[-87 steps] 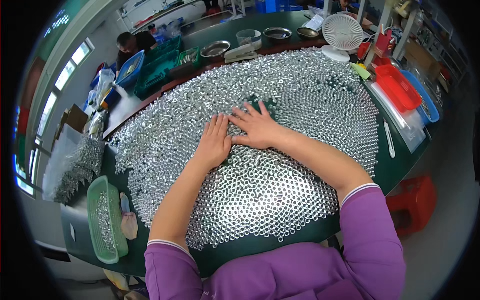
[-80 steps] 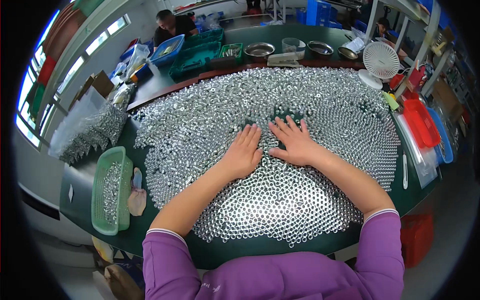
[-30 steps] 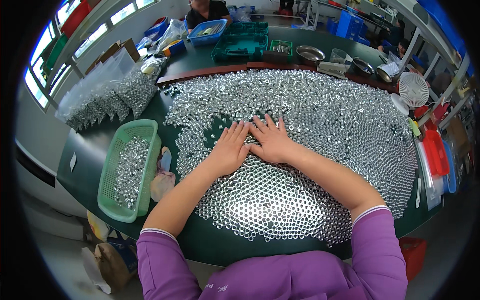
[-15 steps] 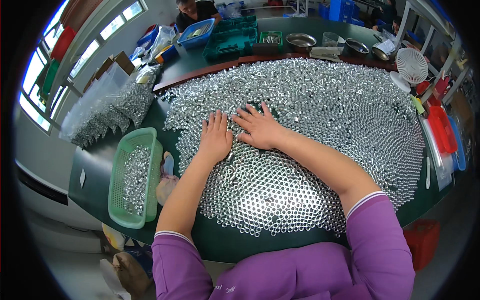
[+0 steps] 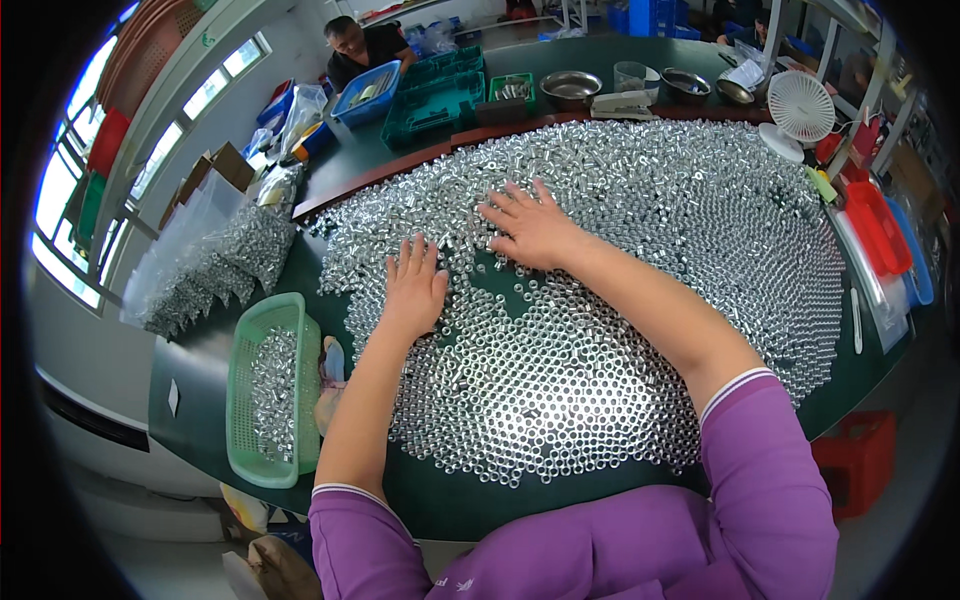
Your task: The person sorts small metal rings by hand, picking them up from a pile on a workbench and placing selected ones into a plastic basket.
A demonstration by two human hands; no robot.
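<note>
A broad spread of small shiny metal ring-shaped pieces point(image 5: 560, 400) covers much of the green table. Many near me stand on end in one layer, their round holes facing up; farther off they lie heaped and jumbled. My left hand point(image 5: 414, 290) rests palm down on the left part of the spread, fingers apart. Farther away and to the right, my right hand point(image 5: 537, 228) lies flat on the edge of the heap, its fingers spread. Neither hand grips anything that I can see. Between and below the hands, a patch of green tabletop shows through with a few loose pieces on it.
A green plastic basket point(image 5: 240, 400) holding more pieces stands at the left, with filled clear bags point(image 5: 215, 255) behind it. Brown strips point(image 5: 375, 178) border the heap's far side. A white fan point(image 5: 800, 105) and red tray point(image 5: 878, 228) are at the right. Another person sits across the table.
My hands have moved apart: the right one away and to the right, the left one slightly left and nearer. A gap of bare table has appeared among the pieces. The view has shifted slightly.
</note>
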